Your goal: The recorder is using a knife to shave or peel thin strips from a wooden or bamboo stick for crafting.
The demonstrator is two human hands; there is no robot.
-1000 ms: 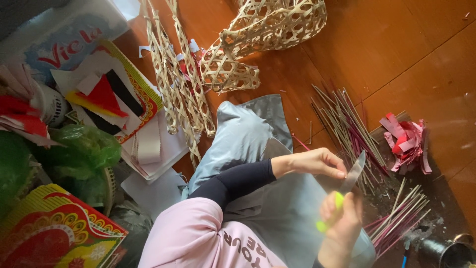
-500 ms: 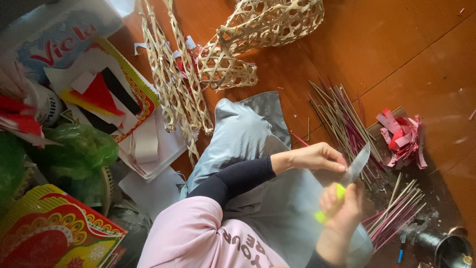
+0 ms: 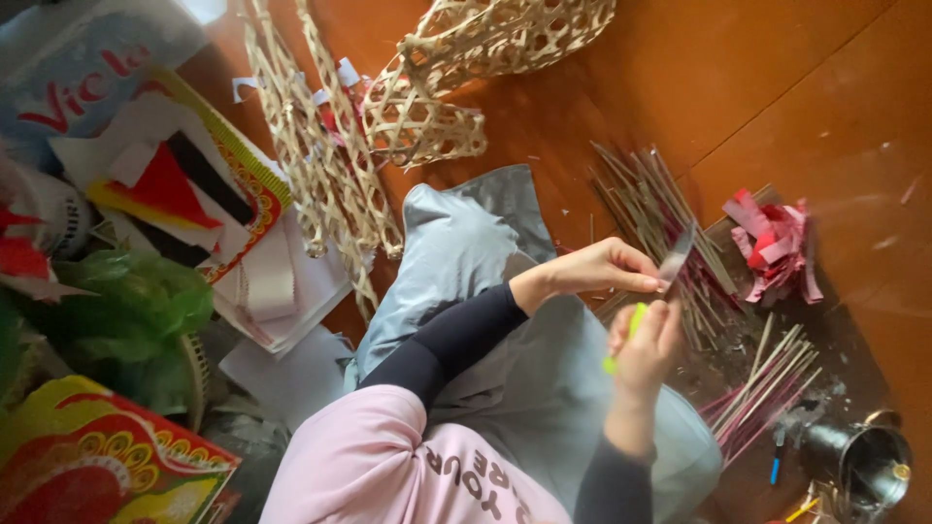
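My right hand (image 3: 643,351) grips a knife by its yellow-green handle (image 3: 626,335), and the grey blade (image 3: 676,256) points up and away from me. My left hand (image 3: 600,268) reaches over my grey-trousered knee (image 3: 466,243). Its fingertips are pinched right at the blade, apparently on a thin stick that is hard to make out. Both hands work close together above a pile of thin bamboo sticks (image 3: 641,199) on the wooden floor.
Woven bamboo frames (image 3: 456,68) and lattice strips (image 3: 320,165) lie further away. Pink paper scraps (image 3: 772,243) and pink-tipped sticks (image 3: 762,388) lie on the right, near a dark metal can (image 3: 859,456). Coloured paper sheets (image 3: 175,184), a green plastic bag (image 3: 126,301) and printed packaging (image 3: 87,466) crowd the left.
The hands stay together at the knife, and the blade has tilted slightly between frames. The view has shifted a little. Nothing was picked up or let go.
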